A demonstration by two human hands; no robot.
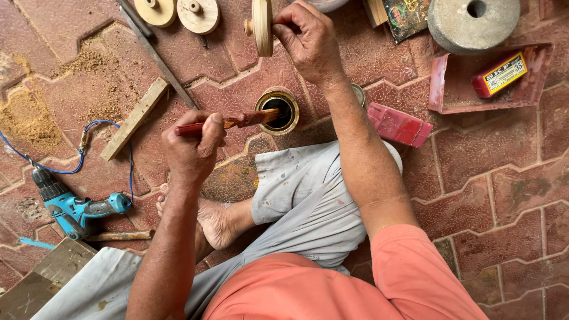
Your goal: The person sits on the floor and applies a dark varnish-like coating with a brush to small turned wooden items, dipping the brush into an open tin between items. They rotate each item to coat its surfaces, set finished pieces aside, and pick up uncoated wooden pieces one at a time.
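Note:
My left hand (192,148) grips a red-handled paintbrush (228,122). Its bristles reach over the mouth of a small open tin (278,111) of dark liquid on the floor. My right hand (308,38) holds a pale wooden wheel (262,26) on edge above the tin, with a small peg sticking out of its left face. Two more wooden wheels (178,12) lie flat on the pavers at the top left.
A blue power drill (74,207) with a blue cord lies at the left beside a wooden stick (135,118) and sawdust. A red box (400,124), a red tray (450,89) with a small box and a grey stone disc (472,24) sit at the right.

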